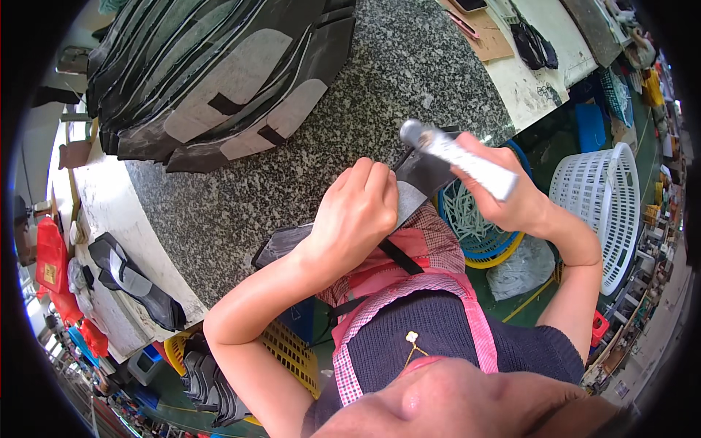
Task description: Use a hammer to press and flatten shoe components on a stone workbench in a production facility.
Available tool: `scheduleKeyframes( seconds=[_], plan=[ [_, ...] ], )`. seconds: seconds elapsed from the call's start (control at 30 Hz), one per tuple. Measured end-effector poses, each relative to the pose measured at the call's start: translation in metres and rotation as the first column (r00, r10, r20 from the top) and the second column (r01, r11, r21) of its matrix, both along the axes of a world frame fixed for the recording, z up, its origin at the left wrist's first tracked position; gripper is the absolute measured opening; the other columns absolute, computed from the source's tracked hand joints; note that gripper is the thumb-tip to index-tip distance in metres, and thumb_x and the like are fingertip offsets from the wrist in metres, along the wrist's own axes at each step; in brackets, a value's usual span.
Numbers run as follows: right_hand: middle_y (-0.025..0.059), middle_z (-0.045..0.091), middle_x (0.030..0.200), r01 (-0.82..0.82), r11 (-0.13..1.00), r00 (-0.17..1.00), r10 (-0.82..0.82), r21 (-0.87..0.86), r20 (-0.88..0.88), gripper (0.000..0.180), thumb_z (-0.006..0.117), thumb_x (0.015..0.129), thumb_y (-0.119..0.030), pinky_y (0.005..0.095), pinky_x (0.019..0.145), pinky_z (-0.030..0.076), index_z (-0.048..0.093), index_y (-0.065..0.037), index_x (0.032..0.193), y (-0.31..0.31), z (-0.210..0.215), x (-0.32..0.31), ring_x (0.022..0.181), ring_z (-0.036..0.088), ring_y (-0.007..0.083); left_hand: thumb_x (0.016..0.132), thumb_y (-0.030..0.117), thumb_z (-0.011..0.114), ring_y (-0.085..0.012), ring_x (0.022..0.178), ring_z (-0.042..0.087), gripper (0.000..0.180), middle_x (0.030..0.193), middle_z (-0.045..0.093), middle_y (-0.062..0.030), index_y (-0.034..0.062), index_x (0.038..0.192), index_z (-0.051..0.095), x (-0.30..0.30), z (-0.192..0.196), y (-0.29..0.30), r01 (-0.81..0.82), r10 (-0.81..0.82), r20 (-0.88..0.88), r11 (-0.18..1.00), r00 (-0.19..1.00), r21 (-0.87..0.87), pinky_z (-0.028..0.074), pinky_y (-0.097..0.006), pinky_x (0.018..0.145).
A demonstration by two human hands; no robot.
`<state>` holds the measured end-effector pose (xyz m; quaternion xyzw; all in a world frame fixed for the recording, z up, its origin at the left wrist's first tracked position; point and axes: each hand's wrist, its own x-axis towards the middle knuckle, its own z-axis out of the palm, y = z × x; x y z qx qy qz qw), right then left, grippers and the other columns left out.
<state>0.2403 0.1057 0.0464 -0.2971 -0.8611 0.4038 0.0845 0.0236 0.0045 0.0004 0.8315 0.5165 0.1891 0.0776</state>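
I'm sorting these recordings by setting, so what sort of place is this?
Probably a workshop or small factory: a big stack of similar dark pieces lies on a speckled worktop, a blue basket holds pale strips, and a large white basket is nearby.

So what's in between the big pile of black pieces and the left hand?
The grey speckled tabletop stretches between the pile and the left hand. You can see it in the head view.
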Motion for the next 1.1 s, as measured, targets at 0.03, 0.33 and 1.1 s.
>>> scheduleKeyframes(
  seconds=[0.03, 0.33, 1.1],
  plan=[
    [0.0243, 0.062, 0.081, 0.045, 0.999, 0.995, -0.045, -0.002, -0.093, 0.026, 0.056, 0.084, -0.002, 0.0495, 0.064, 0.050, 0.047, -0.002, 0.108, -0.006, 0.004, -0.001, 0.079, 0.063, 0.0451, 0.074, -0.001, 0.064, -0.0266, 0.079, 0.056, 0.030, 0.084, 0.053, -0.0112, -0.0062, 0.103, 0.066, 0.000, 0.000, -0.001, -0.001, 0.001, 0.001, 1.000, 1.000, 0.002, 0.051, -0.037, 0.067],
    [0.0225, 0.058, 0.065, -0.066, 0.997, 0.998, 0.066, 0.031, 0.001, 0.018, 0.052, 0.093, -0.014, 0.0530, 0.059, 0.047, 0.045, 0.000, 0.099, -0.007, -0.021, 0.000, 0.066, 0.061, 0.0449, 0.078, -0.002, 0.072, -0.0311, 0.069, 0.062, 0.008, 0.074, 0.061, -0.0140, -0.0023, 0.086, 0.071, -0.018, -0.002, -0.012, -0.139, 0.239, 0.420, 0.957, 0.875, -0.256, 0.050, -0.039, 0.063],
    [0.0219, 0.055, 0.066, 0.098, 0.994, 0.995, -0.099, 0.050, 0.013, 0.025, 0.053, 0.089, -0.008, 0.0538, 0.059, 0.045, 0.038, -0.004, 0.108, -0.002, -0.036, 0.021, 0.068, 0.058, 0.0473, 0.085, 0.000, 0.069, -0.0196, 0.068, 0.064, 0.014, 0.082, 0.064, -0.0112, -0.0028, 0.099, 0.070, 0.004, 0.011, 0.021, -0.142, 0.371, 0.464, 0.878, 0.804, -0.457, 0.050, -0.030, 0.065]
  ],
)
